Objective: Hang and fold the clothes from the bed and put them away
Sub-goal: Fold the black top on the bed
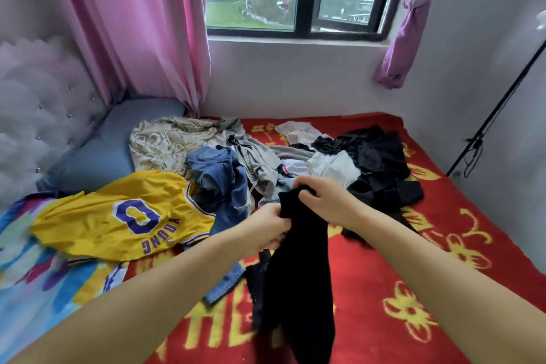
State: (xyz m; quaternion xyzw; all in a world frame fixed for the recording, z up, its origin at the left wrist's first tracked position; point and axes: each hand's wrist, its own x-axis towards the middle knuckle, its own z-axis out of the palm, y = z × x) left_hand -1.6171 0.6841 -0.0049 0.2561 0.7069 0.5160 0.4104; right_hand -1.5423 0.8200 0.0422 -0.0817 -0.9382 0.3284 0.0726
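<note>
Bed [443,245]: I see a red blanket with yellow flowers across most of it, a blue pillow [100,154] at the head end, far left.
Clothes pile [266,162]: heaped mid-bed beyond my hands; a yellow jersey [118,216] lies flat to the left, blue jeans [224,183] just beside it, dark clothes [381,165] to the right.
Black garment [298,269]: the piece I am working on. It is lifted at its top edge and hangs down toward me, long axis running from the hands to the near edge of the bed, lower end trailing on the blanket.
Key relation: the top edge sits between both hands, so either can pull sideways to spread it; the right is a little farther up the bed.
Right hand [322,198]: fingers curled, gripping the top edge of the garment.
Left hand [269,223]: pinching the same edge just below and left; forearms converge from the near corners.
Judgement: I would say the spreading-out before a fold is in hand; most of the pile is unsorted.
</note>
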